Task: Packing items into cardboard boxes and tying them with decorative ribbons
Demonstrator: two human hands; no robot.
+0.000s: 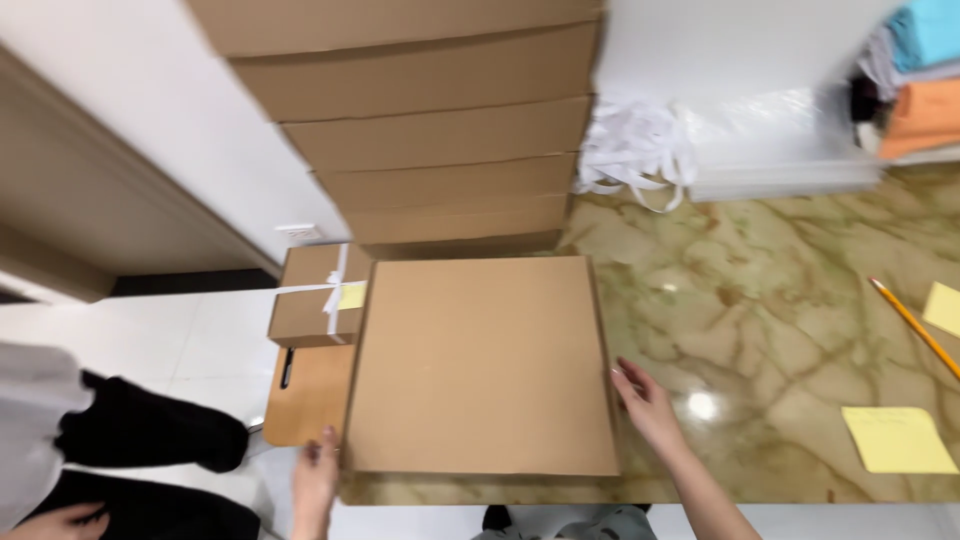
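Two hands frame one flat cardboard box (483, 365). The left hand (316, 480) has its fingers (328, 440) laid loosely open against the box's near left corner, touching the edge without closing round it. The right hand (650, 405) rests its fingers (628, 378) spread along the right edge, thumb side toward the box, also touching and not clasping. The box lies closed and level on the marbled green-and-cream surface (760, 330), its near edge just at the rim of the surface.

Behind the box, touching or nearly touching its far edge, rises a stack of flat cardboard boxes (430, 130). To the left, beyond the rim and lower down, sits a smaller cardboard box tied with white ribbon (318, 295), a yellow note on its top, and under it a brown board (310, 395).

To the right of the stack lies a tangle of white ribbons (635, 150) next to a pile of white sheets (790, 150), with folded cloths (925, 90) in blue and orange at the far right. On the surface well to the right are a yellow pencil (915, 325) and two yellow notes (898, 438).

At the lower left, another person's dark sleeve (150, 435) and hand (60, 520) show above the white floor (200, 330).
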